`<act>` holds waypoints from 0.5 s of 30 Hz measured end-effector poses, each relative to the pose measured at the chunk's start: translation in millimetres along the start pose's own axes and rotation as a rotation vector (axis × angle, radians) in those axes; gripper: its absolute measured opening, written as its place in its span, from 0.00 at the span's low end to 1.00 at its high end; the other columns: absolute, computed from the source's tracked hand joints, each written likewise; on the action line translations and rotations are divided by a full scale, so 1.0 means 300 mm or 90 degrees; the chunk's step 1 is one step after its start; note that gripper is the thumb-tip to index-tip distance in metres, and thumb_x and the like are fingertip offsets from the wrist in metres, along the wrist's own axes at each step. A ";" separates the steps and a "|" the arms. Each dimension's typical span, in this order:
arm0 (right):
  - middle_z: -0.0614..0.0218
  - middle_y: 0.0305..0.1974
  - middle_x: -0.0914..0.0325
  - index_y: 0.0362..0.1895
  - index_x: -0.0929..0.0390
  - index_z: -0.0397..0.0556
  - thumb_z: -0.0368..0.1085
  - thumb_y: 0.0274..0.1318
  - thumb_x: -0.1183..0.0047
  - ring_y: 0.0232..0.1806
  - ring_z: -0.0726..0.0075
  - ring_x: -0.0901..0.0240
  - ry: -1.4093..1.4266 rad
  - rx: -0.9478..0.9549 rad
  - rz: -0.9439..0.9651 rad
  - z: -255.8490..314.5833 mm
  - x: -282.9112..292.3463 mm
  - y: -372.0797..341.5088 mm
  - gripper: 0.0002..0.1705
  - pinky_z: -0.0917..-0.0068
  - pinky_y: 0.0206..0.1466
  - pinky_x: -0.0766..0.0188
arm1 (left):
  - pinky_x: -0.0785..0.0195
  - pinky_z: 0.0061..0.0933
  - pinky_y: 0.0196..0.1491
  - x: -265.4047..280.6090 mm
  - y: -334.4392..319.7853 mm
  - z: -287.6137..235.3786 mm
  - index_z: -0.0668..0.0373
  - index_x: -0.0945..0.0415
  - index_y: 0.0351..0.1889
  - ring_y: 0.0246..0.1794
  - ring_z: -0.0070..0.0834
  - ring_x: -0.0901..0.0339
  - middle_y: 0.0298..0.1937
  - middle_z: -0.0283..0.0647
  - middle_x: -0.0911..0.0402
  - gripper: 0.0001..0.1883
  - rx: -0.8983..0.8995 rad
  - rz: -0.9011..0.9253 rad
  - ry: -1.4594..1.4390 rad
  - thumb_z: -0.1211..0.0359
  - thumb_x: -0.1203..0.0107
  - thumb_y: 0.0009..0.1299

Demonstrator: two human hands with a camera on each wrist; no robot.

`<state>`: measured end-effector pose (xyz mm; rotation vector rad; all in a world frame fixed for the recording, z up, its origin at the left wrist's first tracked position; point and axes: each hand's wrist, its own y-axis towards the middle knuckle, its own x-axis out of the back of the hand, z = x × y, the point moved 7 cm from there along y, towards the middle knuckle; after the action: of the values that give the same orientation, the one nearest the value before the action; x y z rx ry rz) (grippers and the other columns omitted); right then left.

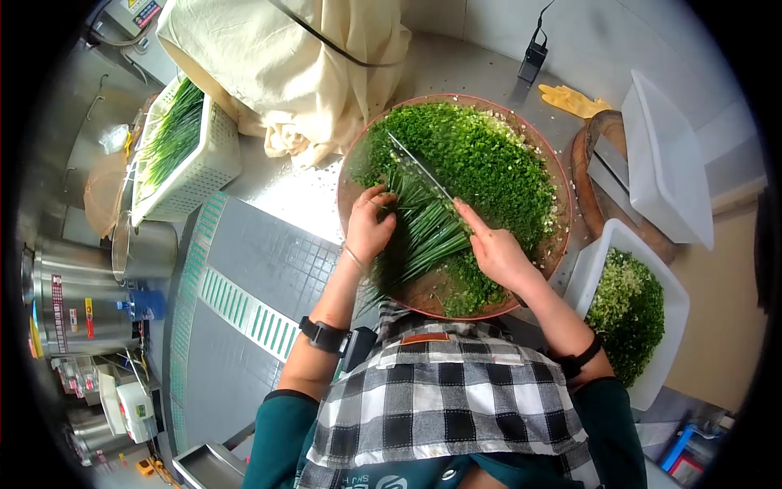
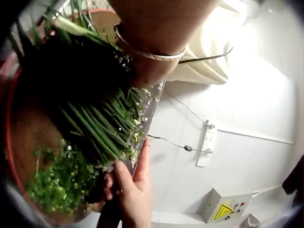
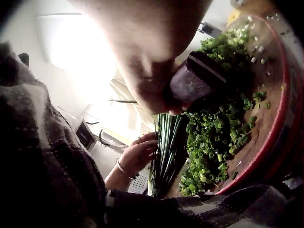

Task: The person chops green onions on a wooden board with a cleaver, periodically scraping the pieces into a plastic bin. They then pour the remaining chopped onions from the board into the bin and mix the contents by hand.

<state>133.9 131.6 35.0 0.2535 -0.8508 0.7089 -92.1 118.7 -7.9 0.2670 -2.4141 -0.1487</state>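
Observation:
My left hand (image 1: 371, 222) grips a bunch of long green onions (image 1: 428, 236) near its far left side, fingers curled over the stalks. My right hand (image 1: 498, 251) holds a knife (image 1: 419, 167) by its dark handle (image 3: 190, 85). The blade slants up and left along the cut ends of the bunch, with bits of onion stuck to it in the left wrist view. A broad heap of chopped green onion (image 1: 497, 163) lies beyond and to the right of the blade. Everything rests on a round, red-rimmed chopping board (image 1: 352, 175).
A white basket (image 1: 183, 181) of whole green onions stands at left, beside cream cloth (image 1: 326, 90). At right, a white tub (image 1: 674, 314) holds chopped onion; another white tub (image 1: 668, 171) leans above it. A yellow glove (image 1: 574, 100) and black radio (image 1: 533, 61) lie at the back.

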 end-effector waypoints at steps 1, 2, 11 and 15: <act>0.54 0.13 0.34 0.71 0.60 0.66 0.30 0.59 0.61 0.15 0.49 0.35 0.008 -0.009 0.015 0.002 -0.001 -0.001 0.38 0.57 0.21 0.39 | 0.38 0.36 0.56 0.020 -0.006 -0.010 0.56 0.25 0.47 0.54 0.48 0.32 0.54 0.49 0.29 0.20 -0.023 -0.029 0.017 0.70 0.44 0.54; 0.54 0.13 0.34 0.71 0.60 0.66 0.30 0.59 0.61 0.15 0.49 0.35 0.008 -0.010 0.015 -0.004 -0.006 0.000 0.38 0.57 0.21 0.39 | 0.38 0.36 0.57 0.035 -0.008 -0.021 0.56 0.24 0.46 0.55 0.46 0.32 0.53 0.48 0.28 0.19 -0.046 -0.057 0.033 0.71 0.45 0.54; 0.51 0.15 0.32 0.70 0.58 0.66 0.29 0.58 0.61 0.17 0.46 0.34 -0.004 0.020 -0.024 -0.003 -0.008 -0.002 0.38 0.53 0.23 0.39 | 0.38 0.38 0.45 0.080 0.082 -0.188 0.50 0.18 0.25 0.44 0.39 0.31 0.38 0.37 0.23 0.08 -0.074 -0.195 0.162 0.58 0.37 0.53; 0.49 0.16 0.31 0.70 0.57 0.67 0.29 0.57 0.61 0.19 0.44 0.33 0.001 0.024 -0.035 -0.013 -0.013 0.001 0.38 0.52 0.25 0.38 | 0.39 0.42 0.44 0.030 0.145 -0.178 0.48 0.17 0.27 0.46 0.39 0.32 0.37 0.37 0.24 0.11 0.050 -0.104 0.292 0.55 0.39 0.53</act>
<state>134.5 131.9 29.6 0.3095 -0.8272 0.6737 -70.2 157.0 45.7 0.4795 -1.9449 -0.0583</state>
